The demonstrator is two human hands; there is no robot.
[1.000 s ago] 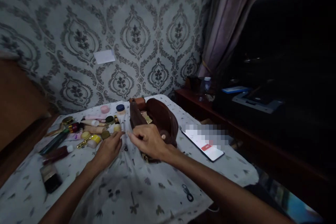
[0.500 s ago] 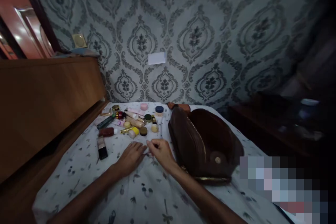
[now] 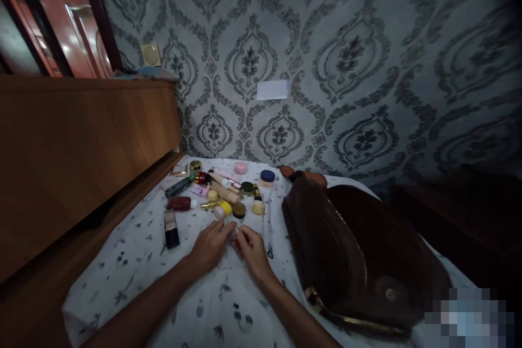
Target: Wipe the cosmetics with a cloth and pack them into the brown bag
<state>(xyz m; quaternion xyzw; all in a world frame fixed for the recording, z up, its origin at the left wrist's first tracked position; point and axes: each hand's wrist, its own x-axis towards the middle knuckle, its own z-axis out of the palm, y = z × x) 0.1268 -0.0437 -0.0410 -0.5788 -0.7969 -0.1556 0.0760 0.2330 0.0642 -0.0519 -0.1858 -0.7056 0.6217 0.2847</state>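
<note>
My left hand (image 3: 211,246) and my right hand (image 3: 252,249) rest side by side on the white patterned cloth (image 3: 134,261), fingertips meeting around something small that I cannot make out. Just beyond the fingertips lies a cluster of cosmetics (image 3: 222,191): small jars, tubes, bottles and a dark compact. A brown leather bag (image 3: 359,261) lies on its side to the right of my right hand, its gold-trimmed edge toward me.
A wooden headboard or cabinet side (image 3: 81,157) runs along the left. The patterned wallpaper wall (image 3: 326,65) stands close behind the cloth-covered surface. A dark lipstick-like case (image 3: 171,228) lies left of my left hand. Dark furniture fills the right.
The view has swung left, so the bag now sits far right. My right hand left the bag and came beside my left, fingertips together near the jars.
</note>
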